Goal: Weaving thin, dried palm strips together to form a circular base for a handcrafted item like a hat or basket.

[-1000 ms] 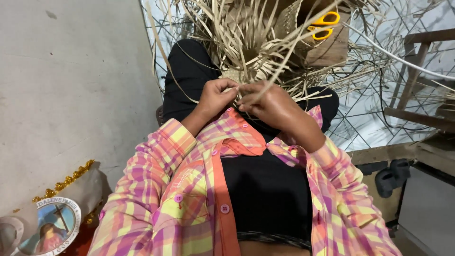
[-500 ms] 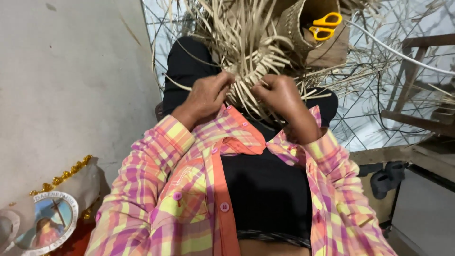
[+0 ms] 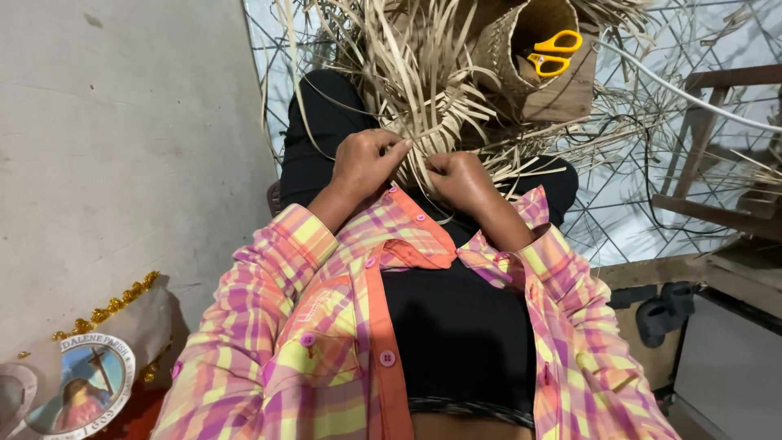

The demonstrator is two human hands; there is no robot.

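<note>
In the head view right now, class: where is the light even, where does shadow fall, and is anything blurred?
Head view: even, soft light on the grey wall; both hands, left hand and right hand, and the straw strips are sharp; deep shadow under the wooden frame at right; the yellow scissors are crisp; edges bend slightly.

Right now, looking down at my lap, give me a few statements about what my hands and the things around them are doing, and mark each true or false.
1. Both hands, left hand and right hand, grip the pale woven strips. True.
2. The yellow scissors lie on the floor. False: they sit inside a woven basket.
3. The shirt is plain blue. False: it is pink, yellow and orange plaid.
4. The left hand's fingers pinch a strip. True.
</note>
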